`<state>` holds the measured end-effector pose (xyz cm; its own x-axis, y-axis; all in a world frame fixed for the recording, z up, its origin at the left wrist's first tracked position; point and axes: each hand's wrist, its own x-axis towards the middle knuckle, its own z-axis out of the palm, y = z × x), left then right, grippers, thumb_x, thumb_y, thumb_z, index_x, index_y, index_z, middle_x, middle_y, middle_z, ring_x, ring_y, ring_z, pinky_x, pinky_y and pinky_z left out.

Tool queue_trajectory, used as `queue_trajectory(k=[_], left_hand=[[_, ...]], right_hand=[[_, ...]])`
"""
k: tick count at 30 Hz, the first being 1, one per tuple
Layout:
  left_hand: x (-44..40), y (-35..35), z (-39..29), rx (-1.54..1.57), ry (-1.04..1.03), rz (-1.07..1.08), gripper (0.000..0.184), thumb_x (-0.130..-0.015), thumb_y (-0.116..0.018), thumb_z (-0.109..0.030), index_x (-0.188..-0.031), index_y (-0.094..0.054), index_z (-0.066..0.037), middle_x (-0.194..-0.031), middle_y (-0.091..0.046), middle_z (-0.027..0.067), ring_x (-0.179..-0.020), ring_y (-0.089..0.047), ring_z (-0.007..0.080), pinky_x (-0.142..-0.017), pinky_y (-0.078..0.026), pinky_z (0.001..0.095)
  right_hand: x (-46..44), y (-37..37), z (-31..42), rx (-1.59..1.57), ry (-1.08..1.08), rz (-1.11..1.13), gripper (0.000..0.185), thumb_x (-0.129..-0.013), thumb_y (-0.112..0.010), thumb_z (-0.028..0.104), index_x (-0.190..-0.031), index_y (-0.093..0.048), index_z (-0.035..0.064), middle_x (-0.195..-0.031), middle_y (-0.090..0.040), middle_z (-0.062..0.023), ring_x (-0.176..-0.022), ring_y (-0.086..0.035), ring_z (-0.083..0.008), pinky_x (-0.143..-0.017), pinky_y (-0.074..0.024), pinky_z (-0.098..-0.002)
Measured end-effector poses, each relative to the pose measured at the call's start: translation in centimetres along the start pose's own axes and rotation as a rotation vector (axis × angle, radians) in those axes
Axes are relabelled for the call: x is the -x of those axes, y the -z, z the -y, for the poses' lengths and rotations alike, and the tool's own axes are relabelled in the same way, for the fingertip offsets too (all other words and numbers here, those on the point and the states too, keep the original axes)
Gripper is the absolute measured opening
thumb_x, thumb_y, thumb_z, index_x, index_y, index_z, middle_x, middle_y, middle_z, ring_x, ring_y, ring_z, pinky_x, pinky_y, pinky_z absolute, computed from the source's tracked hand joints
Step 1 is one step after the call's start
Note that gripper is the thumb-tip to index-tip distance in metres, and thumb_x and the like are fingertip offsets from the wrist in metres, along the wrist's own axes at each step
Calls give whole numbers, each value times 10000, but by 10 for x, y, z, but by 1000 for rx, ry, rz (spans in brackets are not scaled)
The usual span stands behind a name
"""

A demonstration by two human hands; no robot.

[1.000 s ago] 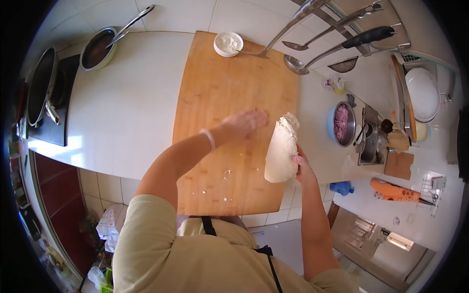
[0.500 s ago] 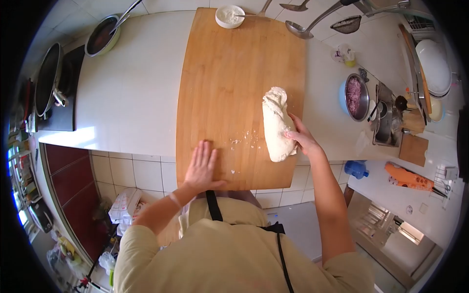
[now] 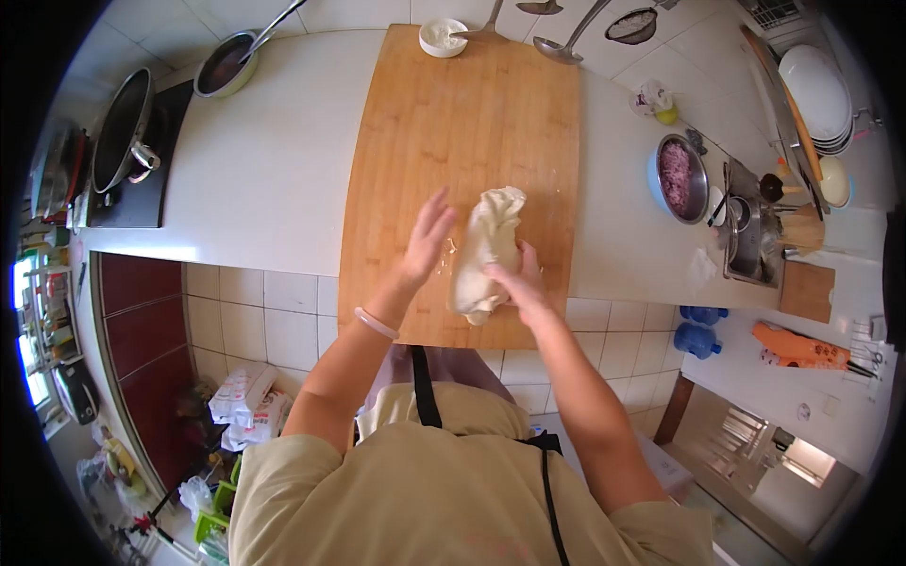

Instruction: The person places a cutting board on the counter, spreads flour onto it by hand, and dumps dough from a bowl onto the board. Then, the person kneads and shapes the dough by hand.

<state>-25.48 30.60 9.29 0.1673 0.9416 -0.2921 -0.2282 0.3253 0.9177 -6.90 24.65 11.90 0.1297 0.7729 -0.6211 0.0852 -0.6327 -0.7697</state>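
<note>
A thick, pale roll of dough (image 3: 487, 247) is over the near half of the wooden board (image 3: 453, 123), its surface folded and wrinkled. My right hand (image 3: 521, 280) grips its right side, thumb on top and fingers partly hidden behind it. To the left of the dough, my left hand (image 3: 427, 241) is raised with its fingers stretched out, holding nothing and apart from the dough. A few dough crumbs lie on the board between my left hand and the roll.
A white bowl of flour (image 3: 442, 38) with a spoon stands at the board's far edge. On the right are a metal bowl of purplish food (image 3: 678, 177) and a sink (image 3: 750, 231). A wok (image 3: 123, 132) and a pot (image 3: 226, 66) are at the left.
My right hand has brought the dough leftward toward the board's middle, and the roll looks more wrinkled. My left hand has lifted off the board's near edge and moved forward toward the dough.
</note>
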Motion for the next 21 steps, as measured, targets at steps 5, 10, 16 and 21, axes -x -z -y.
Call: queue_trajectory(k=[5, 10, 16, 21], left_hand=[[5, -48, -15, -990, -47, -72, 672, -1001, -391, -479, -1518, -275, -66, -1542, -289, 243, -1439, -234, 421, -1178, -163, 517], [3, -49, 10, -1397, -196, -189, 666, -985, -430, -412, -1528, -250, -72, -1552, -285, 211, -1450, -228, 388, -1187, -176, 489], [7, -37, 23, -1378, -292, -184, 657, -958, -446, -400, -1507, -302, -67, -1545, -311, 173, -1443, -252, 366, -1181, -202, 490], [-27, -42, 16, -1494, -234, -181, 643, -931, -452, -484, -1465, -404, -130, -1530, -365, 108, -1397, -336, 346, -1147, -237, 508]], right_hand=[[-18, -3, 6, 421, 290, 51, 559, -909, -615, 348, -1312, -514, -27, -1276, -567, -265, -1164, -545, -416, -998, -427, -475], [-43, -55, 13, 130, 491, -407, 452, -996, -452, 286, -1275, -532, -61, -1314, -531, -278, -1214, -500, -412, -1054, -381, -468], [-38, -78, 1, 220, 608, -391, 551, -1010, -395, 333, -1364, -439, -87, -1398, -464, -293, -1298, -444, -438, -1105, -345, -466], [-69, -69, 7, 179, 551, -398, 550, -1001, -400, 339, -1379, -442, -59, -1334, -538, -262, -1205, -553, -372, -995, -443, -416]])
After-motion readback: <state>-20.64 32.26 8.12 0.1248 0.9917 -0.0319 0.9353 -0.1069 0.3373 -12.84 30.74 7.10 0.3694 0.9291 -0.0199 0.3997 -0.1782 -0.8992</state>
